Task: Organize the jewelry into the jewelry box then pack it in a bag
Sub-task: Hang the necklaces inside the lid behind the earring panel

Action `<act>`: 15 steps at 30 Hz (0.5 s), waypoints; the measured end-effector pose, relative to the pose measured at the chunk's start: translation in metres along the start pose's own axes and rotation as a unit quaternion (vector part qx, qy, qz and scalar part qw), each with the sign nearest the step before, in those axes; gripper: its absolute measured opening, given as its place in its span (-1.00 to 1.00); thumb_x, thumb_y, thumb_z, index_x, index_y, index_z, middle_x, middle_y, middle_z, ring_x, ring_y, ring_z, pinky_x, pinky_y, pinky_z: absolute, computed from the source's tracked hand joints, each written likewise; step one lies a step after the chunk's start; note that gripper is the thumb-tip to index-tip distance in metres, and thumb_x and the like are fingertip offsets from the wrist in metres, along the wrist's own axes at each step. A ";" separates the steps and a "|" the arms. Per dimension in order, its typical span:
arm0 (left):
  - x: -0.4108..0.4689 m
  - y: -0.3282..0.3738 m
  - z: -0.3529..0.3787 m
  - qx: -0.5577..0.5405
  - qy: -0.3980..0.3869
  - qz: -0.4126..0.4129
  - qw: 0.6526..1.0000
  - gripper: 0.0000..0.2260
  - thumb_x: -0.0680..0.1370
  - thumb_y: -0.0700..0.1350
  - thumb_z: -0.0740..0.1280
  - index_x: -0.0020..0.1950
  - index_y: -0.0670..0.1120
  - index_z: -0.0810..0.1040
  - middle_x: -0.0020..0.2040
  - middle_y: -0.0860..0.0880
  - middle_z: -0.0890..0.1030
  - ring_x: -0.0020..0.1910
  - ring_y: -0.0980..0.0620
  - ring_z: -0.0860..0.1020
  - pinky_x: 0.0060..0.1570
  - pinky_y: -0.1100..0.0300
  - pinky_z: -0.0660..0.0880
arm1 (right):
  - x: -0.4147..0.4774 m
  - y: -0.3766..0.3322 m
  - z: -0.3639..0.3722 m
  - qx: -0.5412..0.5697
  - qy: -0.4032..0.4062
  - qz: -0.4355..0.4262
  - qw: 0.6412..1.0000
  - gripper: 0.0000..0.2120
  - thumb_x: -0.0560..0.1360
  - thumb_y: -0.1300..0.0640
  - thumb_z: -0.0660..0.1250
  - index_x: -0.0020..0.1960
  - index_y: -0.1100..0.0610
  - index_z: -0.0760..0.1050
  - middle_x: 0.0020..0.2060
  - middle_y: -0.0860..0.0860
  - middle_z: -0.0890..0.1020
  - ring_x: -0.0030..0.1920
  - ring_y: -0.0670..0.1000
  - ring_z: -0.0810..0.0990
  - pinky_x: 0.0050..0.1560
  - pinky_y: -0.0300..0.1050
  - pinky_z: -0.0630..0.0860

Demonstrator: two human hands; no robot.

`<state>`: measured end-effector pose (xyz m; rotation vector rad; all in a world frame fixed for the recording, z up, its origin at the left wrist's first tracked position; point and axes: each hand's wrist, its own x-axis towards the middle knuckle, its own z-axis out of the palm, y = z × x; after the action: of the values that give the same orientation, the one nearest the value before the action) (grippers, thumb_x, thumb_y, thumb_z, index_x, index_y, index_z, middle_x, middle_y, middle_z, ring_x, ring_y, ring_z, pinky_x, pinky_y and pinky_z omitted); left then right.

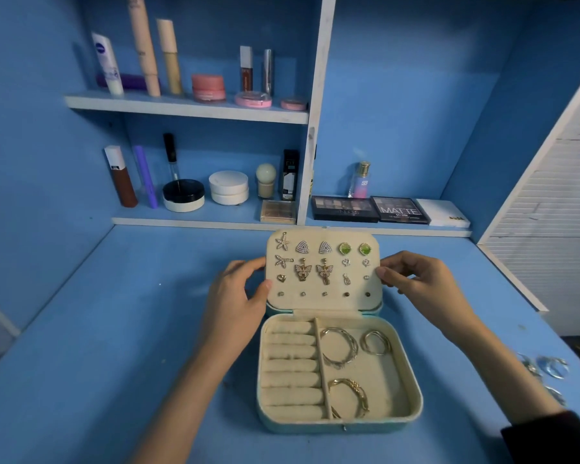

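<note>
Jewelry box lies open on the table, centre front. Left hand and right hand each pinch a side edge of the raised lid. Earrings are pinned to the lid panel; hoops lie loose in the base. The box is judged light and rigid, its contents liable to shift. Hold it by the lid edges and close gently. Silver pieces lie on the table at the right.
</note>
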<state>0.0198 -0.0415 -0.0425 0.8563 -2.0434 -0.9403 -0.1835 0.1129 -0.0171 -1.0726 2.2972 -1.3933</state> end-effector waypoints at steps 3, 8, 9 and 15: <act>0.001 -0.006 0.005 -0.007 -0.004 -0.022 1.000 -0.70 0.52 -0.25 0.34 0.23 -0.07 0.58 0.10 0.08 0.53 0.16 -0.02 0.49 0.17 0.01 0.45 | -0.001 0.004 0.007 -0.028 0.018 -0.003 0.999 -0.95 0.48 0.16 0.38 -0.14 0.07 0.61 -0.30 0.02 0.63 -0.27 -0.09 0.52 -0.22 -0.26 0.43; 0.002 -0.013 0.005 -0.064 -0.022 -0.054 0.996 -0.71 0.52 -0.24 0.35 0.14 0.10 0.57 0.10 0.15 0.54 0.19 0.02 0.48 0.11 0.20 0.42 | -0.002 0.008 0.013 -0.026 0.036 -0.003 0.999 -0.95 0.48 0.17 0.38 -0.11 0.08 0.62 -0.26 0.02 0.65 -0.19 -0.02 0.56 -0.20 -0.25 0.44; 0.002 -0.012 0.003 -0.076 -0.025 -0.054 0.995 -0.68 0.51 -0.25 0.36 0.08 0.17 0.55 0.07 0.17 0.54 0.17 0.03 0.48 0.06 0.23 0.42 | -0.002 0.007 0.012 -0.019 0.038 -0.003 0.999 -0.95 0.47 0.18 0.38 -0.11 0.09 0.62 -0.26 0.02 0.65 -0.20 -0.02 0.56 -0.18 -0.22 0.45; -0.003 -0.005 -0.005 -0.102 -0.076 -0.050 0.991 -0.61 0.44 -0.18 0.46 0.05 0.27 0.44 -0.05 0.12 0.57 0.02 0.14 0.46 -0.04 0.22 0.33 | -0.006 0.001 0.005 0.015 0.029 -0.012 0.999 -0.94 0.46 0.20 0.39 -0.16 0.06 0.61 -0.28 0.02 0.64 -0.25 -0.02 0.53 -0.20 -0.13 0.48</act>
<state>0.0270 -0.0432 -0.0447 0.8034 -2.0017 -1.2812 -0.1775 0.1140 -0.0216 -1.0665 2.3033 -1.4823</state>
